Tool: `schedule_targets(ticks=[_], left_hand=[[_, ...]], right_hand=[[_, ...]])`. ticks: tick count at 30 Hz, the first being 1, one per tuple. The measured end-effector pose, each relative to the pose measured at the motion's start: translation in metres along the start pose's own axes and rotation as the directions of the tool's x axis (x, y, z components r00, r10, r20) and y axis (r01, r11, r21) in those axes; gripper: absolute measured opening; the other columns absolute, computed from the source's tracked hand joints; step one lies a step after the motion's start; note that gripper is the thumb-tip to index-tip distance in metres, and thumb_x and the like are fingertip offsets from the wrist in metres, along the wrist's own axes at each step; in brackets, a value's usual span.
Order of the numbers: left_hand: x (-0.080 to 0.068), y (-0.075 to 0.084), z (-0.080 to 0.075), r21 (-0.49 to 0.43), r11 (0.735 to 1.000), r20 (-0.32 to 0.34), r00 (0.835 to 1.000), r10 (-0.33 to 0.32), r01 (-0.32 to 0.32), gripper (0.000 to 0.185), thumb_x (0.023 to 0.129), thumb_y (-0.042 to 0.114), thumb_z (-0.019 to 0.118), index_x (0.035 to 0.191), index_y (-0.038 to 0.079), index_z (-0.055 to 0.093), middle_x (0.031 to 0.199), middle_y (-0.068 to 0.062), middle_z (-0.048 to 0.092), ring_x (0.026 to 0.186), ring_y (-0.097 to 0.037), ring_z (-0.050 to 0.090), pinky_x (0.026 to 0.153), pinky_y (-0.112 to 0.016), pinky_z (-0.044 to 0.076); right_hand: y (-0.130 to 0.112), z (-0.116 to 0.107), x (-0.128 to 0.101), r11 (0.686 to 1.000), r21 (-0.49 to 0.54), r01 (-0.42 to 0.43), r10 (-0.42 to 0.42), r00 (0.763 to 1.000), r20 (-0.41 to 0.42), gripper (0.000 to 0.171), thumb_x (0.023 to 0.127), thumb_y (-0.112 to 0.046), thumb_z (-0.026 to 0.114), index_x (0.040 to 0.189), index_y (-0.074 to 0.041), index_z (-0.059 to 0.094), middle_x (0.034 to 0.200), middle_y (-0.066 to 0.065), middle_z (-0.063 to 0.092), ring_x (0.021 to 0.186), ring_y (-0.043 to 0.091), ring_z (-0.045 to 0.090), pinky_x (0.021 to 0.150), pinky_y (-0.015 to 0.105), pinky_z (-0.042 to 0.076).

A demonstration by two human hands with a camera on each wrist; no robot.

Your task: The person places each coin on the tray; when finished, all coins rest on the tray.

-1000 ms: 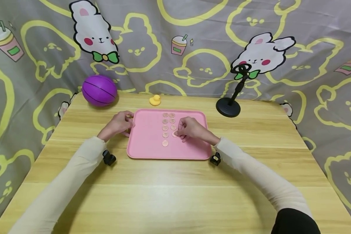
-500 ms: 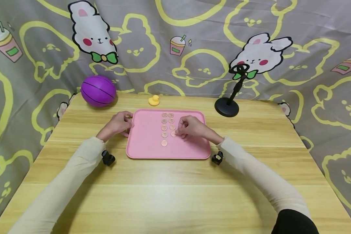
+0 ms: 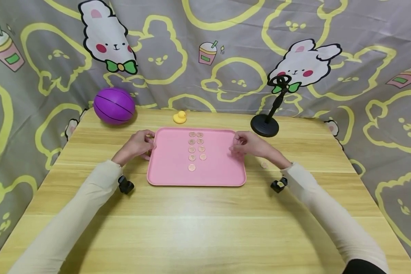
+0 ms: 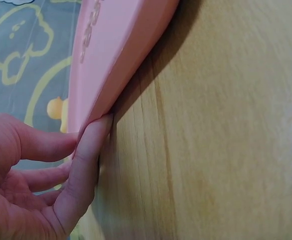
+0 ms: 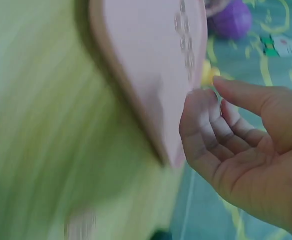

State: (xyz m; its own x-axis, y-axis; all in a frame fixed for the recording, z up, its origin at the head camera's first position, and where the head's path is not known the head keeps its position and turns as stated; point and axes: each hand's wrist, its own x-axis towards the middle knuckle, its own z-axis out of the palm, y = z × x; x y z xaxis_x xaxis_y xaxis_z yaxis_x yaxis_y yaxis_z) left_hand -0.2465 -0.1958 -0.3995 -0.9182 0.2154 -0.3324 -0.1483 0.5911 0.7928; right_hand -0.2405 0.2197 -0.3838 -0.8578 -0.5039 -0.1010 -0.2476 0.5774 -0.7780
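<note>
Left hand [image 3: 137, 146] fingers touch the tray [image 3: 172, 167] edge; right hand [image 3: 250, 144] loosely curled, empty.

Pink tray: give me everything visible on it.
The pink tray is a shallow rectangle with rounded corners and a low raised rim, plastic by its look. It lies flat on the wooden table, mid-table. Nine small round coins sit on it in two columns. The left hand touches its left edge with its fingertips; the right hand is at its right edge, contact unclear.
</note>
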Motion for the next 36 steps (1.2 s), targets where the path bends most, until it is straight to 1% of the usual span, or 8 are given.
schedule_targets(ticks=[4,6,10,13,19,25,32,36], left_hand=[[0.000,0.000,0.000,-0.002,1.000,-0.001,1.000,0.000,0.000,0.056,0.096,-0.005,0.054,0.150,-0.011,0.042,0.116,-0.026,0.056,0.085,-0.025,0.066,0.066,-0.035,0.070],[0.000,0.000,0.000,-0.003,1.000,0.003,1.000,0.003,-0.003,0.056,0.096,-0.004,0.055,0.150,-0.011,0.041,0.116,-0.026,0.056,0.085,-0.025,0.066,0.066,-0.035,0.070],[0.000,0.001,0.001,0.000,1.000,0.004,1.000,0.006,-0.006,0.056,0.096,-0.005,0.055,0.150,-0.012,0.041,0.114,-0.025,0.056,0.084,-0.024,0.066,0.067,-0.035,0.070],[0.002,0.001,0.001,-0.008,1.000,0.001,1.000,0.012,-0.012,0.055,0.096,-0.005,0.055,0.150,-0.012,0.042,0.114,-0.026,0.056,0.083,-0.023,0.066,0.067,-0.034,0.070],[0.002,0.000,0.000,-0.035,0.999,0.026,0.999,0.019,-0.018,0.056,0.099,-0.003,0.055,0.151,-0.012,0.037,0.118,-0.028,0.055,0.086,-0.024,0.067,0.066,-0.033,0.070],[-0.003,-0.007,-0.002,-0.034,0.999,0.023,1.000,0.003,-0.002,0.058,0.099,-0.003,0.055,0.153,-0.012,0.036,0.120,-0.029,0.055,0.084,-0.023,0.067,0.066,-0.033,0.069],[-0.002,0.000,0.000,-0.071,0.997,0.014,0.999,0.043,-0.042,0.054,0.096,-0.004,0.053,0.148,-0.013,0.040,0.110,-0.025,0.057,0.082,-0.023,0.067,0.065,-0.032,0.069],[-0.003,0.002,-0.002,-0.065,0.997,0.007,0.999,0.031,-0.031,0.053,0.096,-0.005,0.052,0.148,-0.013,0.040,0.108,-0.023,0.057,0.080,-0.021,0.066,0.064,-0.032,0.069]], right_hand=[[0.022,-0.028,-0.025,0.999,-0.033,0.000,0.000,1.000,0.005,0.017,0.096,0.000,0.072,0.091,0.000,0.056,0.080,0.006,0.058,0.065,0.013,0.057,0.055,0.021,0.051],[0.034,-0.038,-0.039,0.998,-0.046,-0.045,0.046,0.998,0.032,0.019,0.095,0.000,0.074,0.095,0.001,0.056,0.085,0.008,0.058,0.070,0.014,0.057,0.059,0.022,0.051],[0.057,-0.045,-0.063,0.994,-0.050,-0.093,0.099,0.988,0.121,0.023,0.094,-0.001,0.076,0.106,0.005,0.057,0.093,0.014,0.059,0.081,0.017,0.056,0.068,0.022,0.051],[0.069,-0.043,-0.073,0.995,-0.049,-0.090,0.095,0.987,0.126,0.025,0.094,-0.004,0.076,0.111,0.003,0.059,0.093,0.013,0.058,0.084,0.019,0.053,0.071,0.022,0.049],[0.075,-0.037,-0.072,0.998,-0.062,-0.031,0.034,0.998,0.059,0.018,0.095,-0.002,0.074,0.107,0.002,0.060,0.088,0.010,0.055,0.080,0.018,0.049,0.068,0.021,0.044],[0.074,-0.032,-0.065,0.996,-0.072,-0.053,0.058,0.996,0.066,0.015,0.096,-0.002,0.073,0.104,0.003,0.061,0.087,0.010,0.058,0.079,0.015,0.051,0.069,0.021,0.046],[0.073,-0.027,-0.076,0.981,-0.188,-0.054,0.042,0.997,-0.071,0.011,0.095,-0.007,0.076,0.096,-0.002,0.066,0.085,0.008,0.063,0.079,0.014,0.055,0.067,0.018,0.047],[0.071,-0.026,-0.076,0.983,-0.181,-0.030,0.012,0.995,-0.098,0.011,0.094,-0.005,0.077,0.093,0.000,0.067,0.086,0.009,0.066,0.078,0.010,0.057,0.068,0.016,0.050]])
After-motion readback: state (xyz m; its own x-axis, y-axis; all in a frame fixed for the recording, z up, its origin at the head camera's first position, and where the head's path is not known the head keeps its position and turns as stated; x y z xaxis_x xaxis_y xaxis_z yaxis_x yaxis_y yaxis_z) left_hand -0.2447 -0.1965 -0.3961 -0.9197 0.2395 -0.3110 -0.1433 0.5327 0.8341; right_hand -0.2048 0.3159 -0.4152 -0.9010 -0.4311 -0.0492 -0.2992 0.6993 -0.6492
